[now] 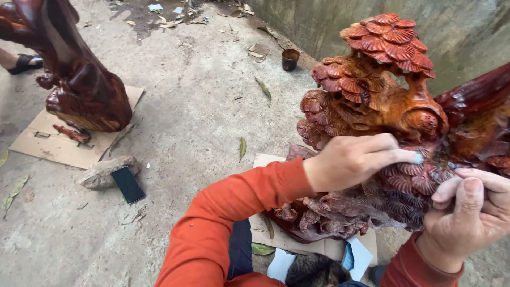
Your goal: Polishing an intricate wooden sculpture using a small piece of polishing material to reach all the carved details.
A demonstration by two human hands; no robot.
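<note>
Nearest the camera, lower right: right hand (pixel 470 212), fingers curled loosely, thumb up, resting against the lower carved scales of the red wood carving (pixel 382 133); it clasps nothing that can be seen.

Just left of it: left hand (pixel 350 159), orange sleeve (pixel 234 218), fingers closed and pinching a small pale scrap (pixel 419 158), pressed to the carving's mid surface. What the scrap is cannot be told.

Carving itself: large, reddish-brown, glossy, standing on flat cardboard (pixel 313 245) at right of the scene, beside a grey wall (pixel 329 21). Upper part bears layered fan-shaped tufts on thin stems; lower part a dense scaled mass.
- Handling, judged: heavy, rigid, solid wood; polished faces likely slick. Tufts and stems look fragile, prone to chipping.
- Hold, judged: thick lower body and base, both hands, never the tufted crown.

Middle ground, left: black phone (pixel 127 184) leaning against a stone (pixel 103 171) on the concrete floor (pixel 186 106).

Farther left: second dark carving (pixel 79 79) on its own cardboard sheet (pixel 58 143); a sandalled foot (pixel 24 62) of another person beyond.

Far: dark cup (pixel 290 59) near the wall; scattered dry leaves.
</note>
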